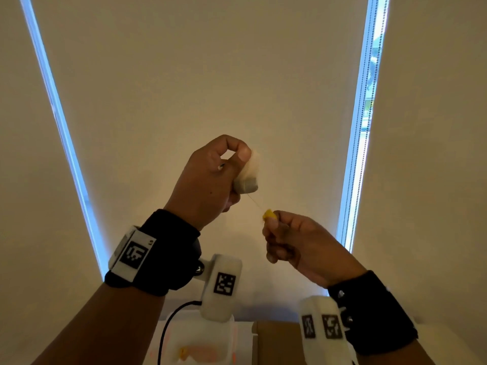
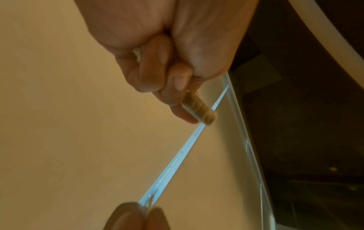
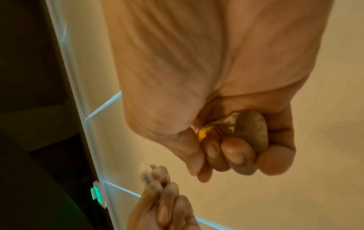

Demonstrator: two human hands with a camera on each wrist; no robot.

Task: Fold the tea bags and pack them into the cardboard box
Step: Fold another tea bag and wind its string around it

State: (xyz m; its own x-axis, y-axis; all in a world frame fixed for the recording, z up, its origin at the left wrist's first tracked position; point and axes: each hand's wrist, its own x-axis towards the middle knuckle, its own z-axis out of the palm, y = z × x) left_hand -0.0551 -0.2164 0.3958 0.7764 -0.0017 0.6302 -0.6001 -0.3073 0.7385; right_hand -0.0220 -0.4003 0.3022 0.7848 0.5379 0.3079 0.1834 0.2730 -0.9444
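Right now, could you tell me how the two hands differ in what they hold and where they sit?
The left hand grips the folded tea bag; the right hand pinches its yellow tag. The left hand sits higher, the right hand lower. Both are raised in front of the blind, joined by the string.

Yellow tag (image 1: 269,214), off-white tea bag (image 1: 247,175)

My head camera looks forward at both raised hands against the window blinds (image 1: 205,75). Each wrist camera looks up along its own palm, very close. All three share the tea bag (image 1: 247,177) between my hands.
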